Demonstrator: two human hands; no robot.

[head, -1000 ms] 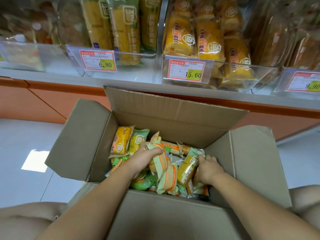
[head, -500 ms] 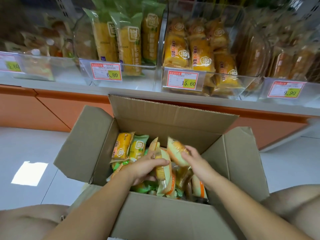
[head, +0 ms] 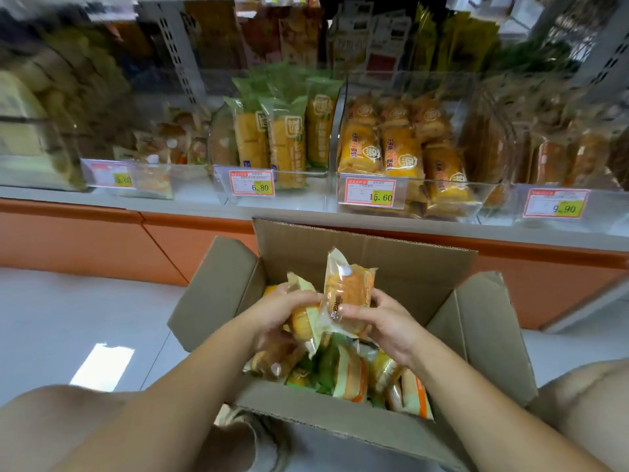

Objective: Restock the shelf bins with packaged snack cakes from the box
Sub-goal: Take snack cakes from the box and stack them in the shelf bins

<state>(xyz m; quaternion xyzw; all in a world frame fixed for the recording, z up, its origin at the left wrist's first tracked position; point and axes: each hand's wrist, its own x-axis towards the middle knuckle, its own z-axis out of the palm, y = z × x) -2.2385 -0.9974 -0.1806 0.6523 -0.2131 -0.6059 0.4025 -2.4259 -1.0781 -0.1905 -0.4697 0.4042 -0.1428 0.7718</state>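
Note:
An open cardboard box (head: 401,264) on the floor holds several wrapped snack cakes (head: 350,373) in green and orange packs. Above it my right hand (head: 384,321) pinches an upright clear-wrapped round cake (head: 349,287). My left hand (head: 275,311) grips a second wrapped cake (head: 303,318) right beside it; the two packs touch. On the shelf behind stand clear bins: one with green-wrapped long cakes (head: 272,141), one with yellow-orange packs (head: 401,148).
Price tags 6.80 (head: 252,182), 15.60 (head: 371,192) and 9.90 (head: 556,203) hang on the bin fronts. More bins with brown breads (head: 551,158) lie right, pale packs (head: 163,148) left. An orange base panel (head: 102,240) runs below. My knees frame the box.
Both hands have risen out of the box, each holding a wrapped cake, and come together above it. The view has tilted up toward the shelf.

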